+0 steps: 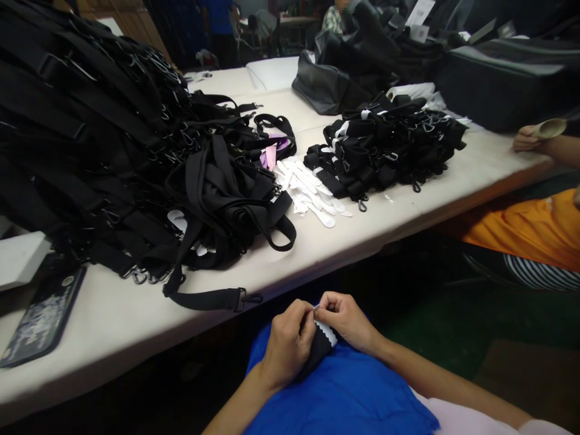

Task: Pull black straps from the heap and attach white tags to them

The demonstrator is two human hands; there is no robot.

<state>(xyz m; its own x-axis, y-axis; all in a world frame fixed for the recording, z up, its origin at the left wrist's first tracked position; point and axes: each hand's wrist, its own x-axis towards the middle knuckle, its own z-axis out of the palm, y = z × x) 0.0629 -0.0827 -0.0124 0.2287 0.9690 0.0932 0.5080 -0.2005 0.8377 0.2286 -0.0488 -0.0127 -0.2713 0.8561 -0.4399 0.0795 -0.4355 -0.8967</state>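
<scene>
My left hand [286, 345] and my right hand [343, 320] are above my lap, just below the table edge. Both pinch a black fabric strap [318, 353] with a white serrated strip [327, 333] along its end. A tiny pale tip [316, 307] shows between my fingertips, too small to name. Under the strap and my hands lies a blue cloth [338, 393]. The nearest table item is a loose black strap with a metal hook [203, 299], lying beyond my hands.
A white folding table [113, 320] carries large heaps of black straps with metal hooks [90, 133], a smaller heap [385, 151] and white serrated strips [308, 193]. A dark patterned phone case [45, 314] lies at its left. A co-worker's hand [526, 139] holds a tan cone [551, 128] at right.
</scene>
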